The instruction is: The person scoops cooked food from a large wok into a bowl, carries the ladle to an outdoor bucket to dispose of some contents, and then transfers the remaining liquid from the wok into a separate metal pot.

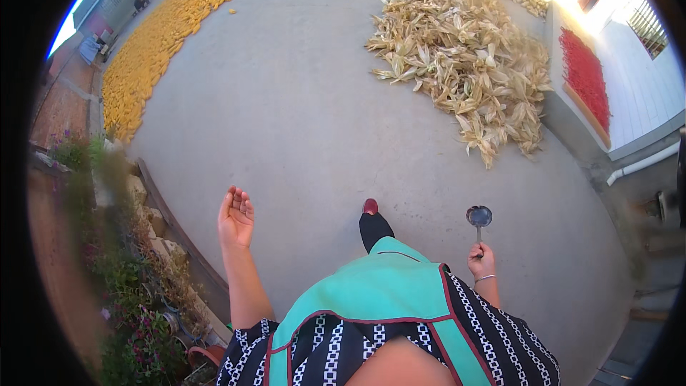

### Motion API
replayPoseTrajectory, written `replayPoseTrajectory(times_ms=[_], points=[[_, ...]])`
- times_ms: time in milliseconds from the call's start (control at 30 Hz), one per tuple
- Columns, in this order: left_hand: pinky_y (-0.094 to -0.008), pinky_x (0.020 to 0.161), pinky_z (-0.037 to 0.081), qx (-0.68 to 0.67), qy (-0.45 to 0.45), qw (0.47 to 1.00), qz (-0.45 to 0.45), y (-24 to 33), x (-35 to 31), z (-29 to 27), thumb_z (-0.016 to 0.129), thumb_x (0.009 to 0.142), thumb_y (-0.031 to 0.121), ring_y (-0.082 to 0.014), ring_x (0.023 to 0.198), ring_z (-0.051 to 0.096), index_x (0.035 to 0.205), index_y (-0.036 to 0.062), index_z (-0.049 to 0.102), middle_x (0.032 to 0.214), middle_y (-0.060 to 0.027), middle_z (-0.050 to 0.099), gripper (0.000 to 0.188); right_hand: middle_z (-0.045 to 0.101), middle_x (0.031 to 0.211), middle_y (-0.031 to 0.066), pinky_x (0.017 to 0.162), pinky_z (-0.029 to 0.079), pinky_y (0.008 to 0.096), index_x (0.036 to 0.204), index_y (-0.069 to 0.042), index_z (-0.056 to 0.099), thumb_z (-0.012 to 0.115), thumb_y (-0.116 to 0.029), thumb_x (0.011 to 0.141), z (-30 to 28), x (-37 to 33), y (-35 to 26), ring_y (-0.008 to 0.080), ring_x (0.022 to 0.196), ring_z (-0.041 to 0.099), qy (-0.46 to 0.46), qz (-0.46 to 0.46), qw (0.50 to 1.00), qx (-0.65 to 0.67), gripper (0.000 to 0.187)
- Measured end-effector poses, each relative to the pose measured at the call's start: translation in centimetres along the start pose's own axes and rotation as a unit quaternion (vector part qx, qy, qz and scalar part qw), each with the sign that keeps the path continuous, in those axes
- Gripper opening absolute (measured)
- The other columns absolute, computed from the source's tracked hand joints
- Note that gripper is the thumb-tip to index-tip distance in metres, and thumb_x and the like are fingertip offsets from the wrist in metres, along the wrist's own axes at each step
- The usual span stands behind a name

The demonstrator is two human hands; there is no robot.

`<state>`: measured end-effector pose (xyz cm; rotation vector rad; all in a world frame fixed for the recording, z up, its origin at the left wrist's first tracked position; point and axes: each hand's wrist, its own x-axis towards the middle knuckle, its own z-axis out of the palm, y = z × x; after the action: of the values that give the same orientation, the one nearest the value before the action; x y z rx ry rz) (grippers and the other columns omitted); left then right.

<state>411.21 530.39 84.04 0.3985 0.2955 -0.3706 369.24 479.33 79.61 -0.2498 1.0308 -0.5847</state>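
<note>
On the right, my right hand [481, 260] is closed round the handle of a metal ladle [479, 216]. The ladle's round, dark, shiny bowl points away from me, over the concrete. My left hand [236, 219] is raised on the left with its palm showing, the fingers loosely bent and nothing in them. It touches nothing. Between the two hands are my green apron [371, 286] and one foot in a dark red shoe [370, 206].
A heap of dry corn husks [471, 57] lies ahead to the right, and yellow corn cobs [153, 50] spread along the far left. Flowering plants [143, 329] and a stone edging [153, 218] border the left. Red produce, perhaps peppers [584, 78], covers part of a raised ledge on the right.
</note>
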Motion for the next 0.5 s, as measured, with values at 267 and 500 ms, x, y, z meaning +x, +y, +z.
replayPoseTrajectory(times_ms=[267,500], points=[[-0.0303,0.072,0.054,-0.063,-0.072,0.994,0.044,0.4,5.2,4.6,0.043,0.093,0.012,-0.0179,0.088,0.060,0.107,0.0052,0.053,0.096,-0.0058,0.062,0.019,0.046,0.073,0.0028,0.046,0.036,0.0211,0.119,-0.004,0.044,0.040,-0.014,0.093,34.0,1.8,5.0,0.0076,0.052,0.041,-0.362,0.095,0.919,-0.121,0.029],[-0.0295,0.070,0.054,-0.120,-0.063,0.984,0.116,2.0,9.9,3.3,0.043,0.093,0.012,-0.0173,0.086,0.061,0.106,0.0056,0.054,0.095,-0.0058,0.062,0.018,0.044,0.073,0.0033,0.044,0.037,0.0223,0.134,-0.005,0.028,0.035,-0.018,0.096,45.8,-0.2,4.6,0.0076,0.049,0.040,-0.506,0.056,0.856,-0.091,0.042]])
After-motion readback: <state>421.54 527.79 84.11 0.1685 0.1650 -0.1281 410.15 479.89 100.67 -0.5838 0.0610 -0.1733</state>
